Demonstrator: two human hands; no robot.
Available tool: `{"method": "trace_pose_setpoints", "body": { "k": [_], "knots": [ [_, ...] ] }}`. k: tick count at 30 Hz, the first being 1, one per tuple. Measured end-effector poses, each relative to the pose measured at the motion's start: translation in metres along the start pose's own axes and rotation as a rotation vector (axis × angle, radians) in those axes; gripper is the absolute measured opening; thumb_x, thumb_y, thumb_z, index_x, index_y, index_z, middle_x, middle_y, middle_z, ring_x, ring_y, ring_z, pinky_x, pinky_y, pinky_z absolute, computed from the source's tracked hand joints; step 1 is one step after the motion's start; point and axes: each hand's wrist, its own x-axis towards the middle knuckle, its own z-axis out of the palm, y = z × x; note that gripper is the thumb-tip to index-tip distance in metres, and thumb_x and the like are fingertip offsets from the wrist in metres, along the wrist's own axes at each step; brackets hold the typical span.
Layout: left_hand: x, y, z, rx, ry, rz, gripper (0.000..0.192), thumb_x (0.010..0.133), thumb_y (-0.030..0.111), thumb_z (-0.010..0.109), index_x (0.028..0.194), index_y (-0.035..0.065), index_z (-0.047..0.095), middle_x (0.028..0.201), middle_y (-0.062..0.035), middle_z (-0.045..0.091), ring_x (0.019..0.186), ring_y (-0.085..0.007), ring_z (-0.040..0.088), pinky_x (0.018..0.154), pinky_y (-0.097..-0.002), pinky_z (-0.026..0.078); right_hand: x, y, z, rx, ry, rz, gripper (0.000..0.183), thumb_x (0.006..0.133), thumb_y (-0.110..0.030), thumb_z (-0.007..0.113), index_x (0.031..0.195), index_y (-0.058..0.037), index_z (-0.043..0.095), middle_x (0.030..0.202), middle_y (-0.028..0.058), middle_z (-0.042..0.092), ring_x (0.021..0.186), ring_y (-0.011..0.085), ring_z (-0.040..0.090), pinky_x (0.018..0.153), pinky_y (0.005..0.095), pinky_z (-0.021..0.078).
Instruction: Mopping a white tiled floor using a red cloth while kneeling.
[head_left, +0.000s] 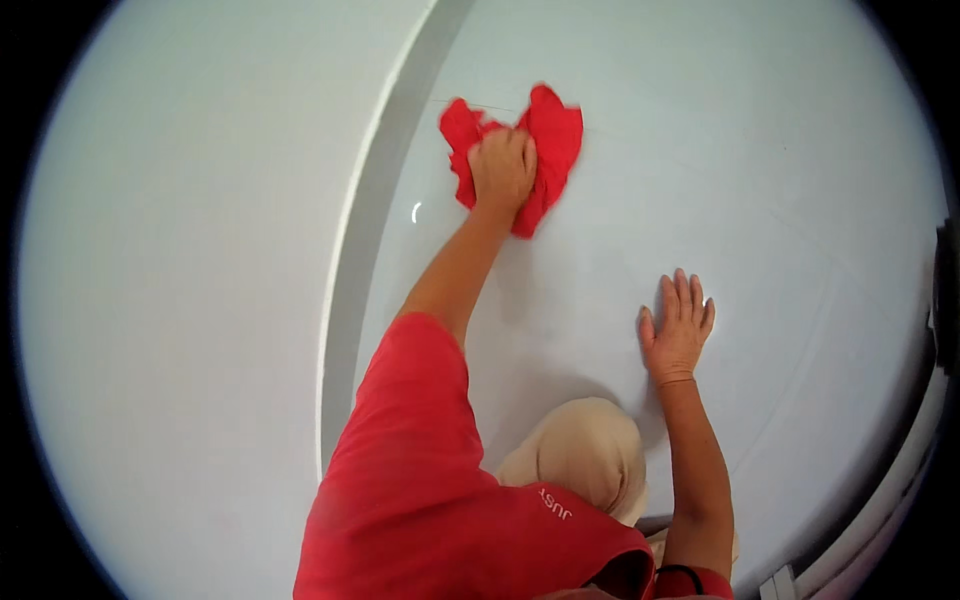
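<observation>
A crumpled red cloth (556, 142) lies spread on the pale, glossy floor (750, 187). My left hand (504, 169) is closed on its middle and presses it down; the cloth sticks out on both sides of the hand. My right hand (679, 330) rests flat on the same floor, lower and to the right, fingers spread and holding nothing. Between my arms, a knee in beige trousers (589, 450) shows below the hands.
A raised pale ledge (371, 142) with a white edge curves along the left of the floor, close to my left arm. A light rail or pipe (885, 502) runs along the lower right rim, with a dark object (946, 300) above it.
</observation>
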Motion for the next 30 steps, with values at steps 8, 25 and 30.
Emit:
{"method": "trace_pose_setpoints", "body": {
  "k": [8, 25, 30],
  "knots": [
    [-0.274, -0.065, -0.090, 0.046, -0.162, -0.005, 0.044, 0.083, 0.026, 0.064, 0.122, 0.0070, 0.058, 0.126, -0.0114, 0.055, 0.118, -0.0319, 0.049, 0.097, -0.0472, 0.037, -0.008, 0.007, 0.016, -0.046, 0.042, -0.030, 0.053, 0.088, -0.031, 0.060, 0.136, -0.0100, 0.048, 0.149, 0.0068, 0.039, 0.142, 0.0291, 0.028, 0.115, 0.0537, 0.0170],
    [-0.312, -0.121, -0.137, 0.206, -0.176, -0.395, 0.030, 0.089, 0.017, 0.055, 0.115, 0.0027, 0.053, 0.118, -0.0180, 0.053, 0.114, -0.0369, 0.047, 0.095, -0.0483, 0.034, -0.003, -0.004, -0.006, -0.131, 0.004, -0.048, 0.055, 0.091, -0.031, 0.052, 0.141, -0.0081, 0.042, 0.151, 0.0109, 0.035, 0.144, 0.0301, 0.024, 0.116, 0.0541, 0.0108],
    [-0.216, -0.115, -0.113, 0.164, -0.111, -0.214, 0.021, 0.089, 0.010, 0.054, 0.109, 0.0030, 0.053, 0.104, -0.0173, 0.054, 0.100, -0.0379, 0.049, 0.085, -0.0484, 0.037, -0.009, -0.001, -0.014, -0.156, -0.036, -0.049, 0.056, 0.091, -0.031, 0.051, 0.141, -0.0065, 0.042, 0.152, 0.0134, 0.034, 0.145, 0.0324, 0.022, 0.116, 0.0555, 0.0106]
  ]
}}
